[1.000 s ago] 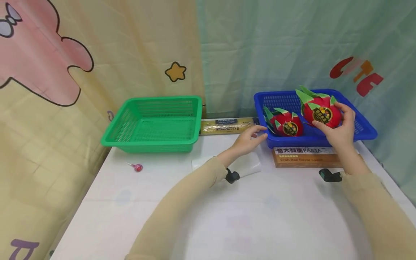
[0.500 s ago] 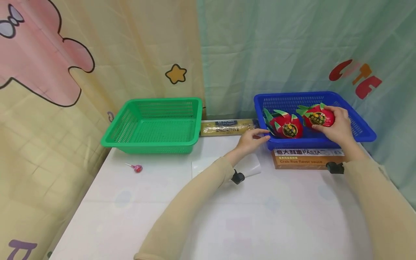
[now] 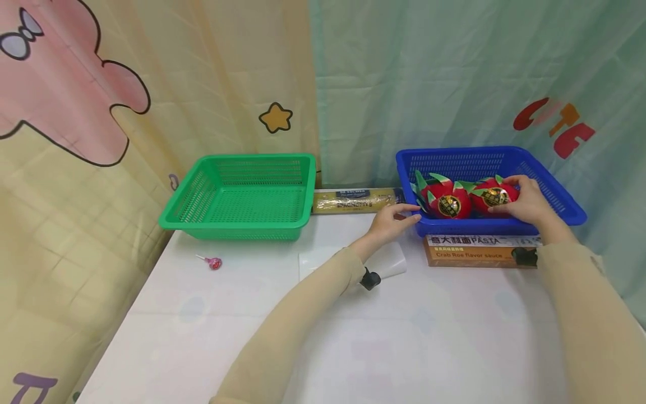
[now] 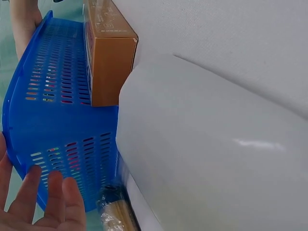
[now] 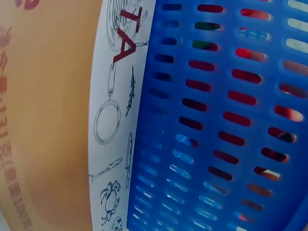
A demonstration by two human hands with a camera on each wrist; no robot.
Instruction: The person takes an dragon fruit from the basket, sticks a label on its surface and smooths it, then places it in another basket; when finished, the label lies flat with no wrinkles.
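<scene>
Two red dragon fruits with green-tipped scales and dark round labels sit side by side in the blue basket (image 3: 557,193). My right hand (image 3: 530,201) grips the right dragon fruit (image 3: 497,195), low inside the basket, with fingers over its right side and thumb at its front. The left dragon fruit (image 3: 448,199) leans close against it. My left hand (image 3: 388,224) is at the basket's left front corner, its fingertips right at the rim; in the left wrist view its fingers (image 4: 55,195) lie loosely extended along the outer wall. The right wrist view shows red fruit through the basket slots, the hand hidden.
An orange-brown pasta box (image 3: 474,255) lies before the blue basket. A spaghetti pack (image 3: 355,202) lies between it and a green basket (image 3: 237,226). A lollipop (image 3: 214,263) lies at left. A curled white sheet (image 3: 388,261) is under my left arm. Curtains hang behind.
My right hand has lowered its dragon fruit from above into the blue basket, beside the other one. My left hand has shifted slightly right at the basket's corner.
</scene>
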